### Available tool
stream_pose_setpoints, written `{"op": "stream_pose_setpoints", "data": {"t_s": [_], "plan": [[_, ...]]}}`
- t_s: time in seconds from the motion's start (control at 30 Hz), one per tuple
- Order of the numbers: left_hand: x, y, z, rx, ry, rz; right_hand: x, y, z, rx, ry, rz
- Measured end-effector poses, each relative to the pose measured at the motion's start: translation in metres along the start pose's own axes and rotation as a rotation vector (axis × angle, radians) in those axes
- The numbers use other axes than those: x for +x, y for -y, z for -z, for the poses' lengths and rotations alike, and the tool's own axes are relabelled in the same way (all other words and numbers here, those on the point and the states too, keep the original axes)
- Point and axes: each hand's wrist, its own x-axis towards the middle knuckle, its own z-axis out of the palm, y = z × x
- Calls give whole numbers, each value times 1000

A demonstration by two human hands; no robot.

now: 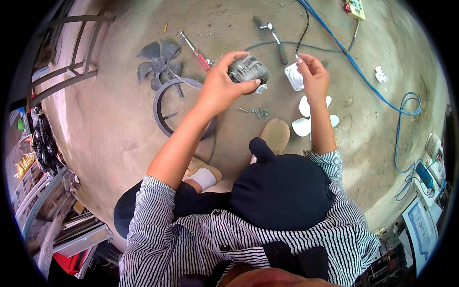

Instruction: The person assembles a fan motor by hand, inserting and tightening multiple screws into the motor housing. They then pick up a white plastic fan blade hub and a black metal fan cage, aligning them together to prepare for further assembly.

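My left hand (221,87) is wrapped round a dark, grimy electric motor (249,70), with the thumb across its near side. A small pale metal piece (261,89) sticks out by the thumb. My right hand (313,76) pinches the end of a thin black cable (304,37) between thumb and fingertips. Directly beside those fingers is a white square part with rounded corners (294,77); whether the fingers touch it I cannot tell. Below my right wrist lies a small white fan blade (302,126), partly hidden by the forearm. Several loose screws (260,113) lie below the motor.
A black fan blade (159,64), a dark ring (160,112) and a red-handled screwdriver (198,58) lie at left. Beyond the motor is a ratchet wrench (277,44). Blue cable (354,62) crosses the right side. A metal frame (71,67) stands far left.
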Motion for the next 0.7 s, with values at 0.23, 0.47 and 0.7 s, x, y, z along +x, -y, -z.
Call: {"op": "stream_pose_setpoints", "data": {"t_s": [0.23,0.47,0.7], "plan": [[-1,5,0,30,-22,-27,-29,14,-25,272,219,-40],[0,5,0,-15,-43,16,-43,31,-39,267,260,-69],[-1,2,-1,-11,-71,-8,-54,48,-50,132,199,55]]}}
